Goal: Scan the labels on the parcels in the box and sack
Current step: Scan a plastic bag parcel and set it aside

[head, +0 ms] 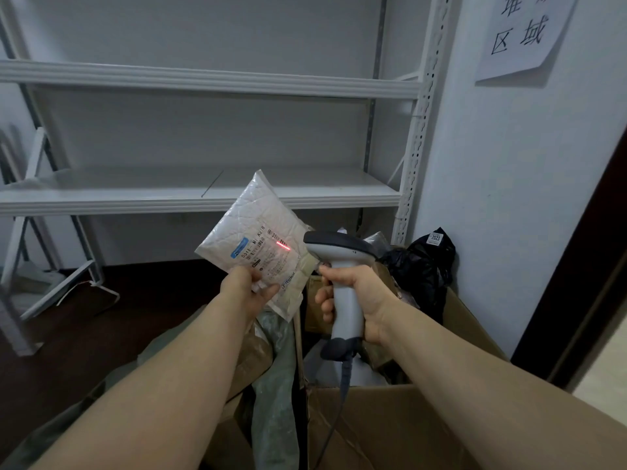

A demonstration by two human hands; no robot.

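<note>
A white metal shelving rack (203, 195) is standing against the back wall and filling most of the view, with a paper sign (522, 39) hanging on the wall to its right. Below it, an open brown cardboard box (390, 425) is sitting on the dark floor at the right, holding several parcels. A grey-green sack (274, 385) is lying just beside the box's left side, with brown-wrapped packages showing in its mouth. A black plastic-wrapped parcel (424, 266) is poking up at the box's far corner, next to the wall.

The white padded parcel (251, 218) is being held in the air above the line where sack and box meet. It is tilted, with its printed face toward the camera. The left hand (246, 288) is pinching its lower corner, thumb pressing on the front and fingers curling behind. The right hand (356, 293) is wrapping around the handle of a grey barcode scanner (342, 252) — fingers clamped on the grip, forefinger lying at the trigger. The scanner's head is pointing left, just beside the parcel's right edge, and its cord is trailing down toward the box. The label (268, 256) is covering the lower part of the parcel's face, and a short red scan line (282, 246) is glowing across its barcode.
</note>
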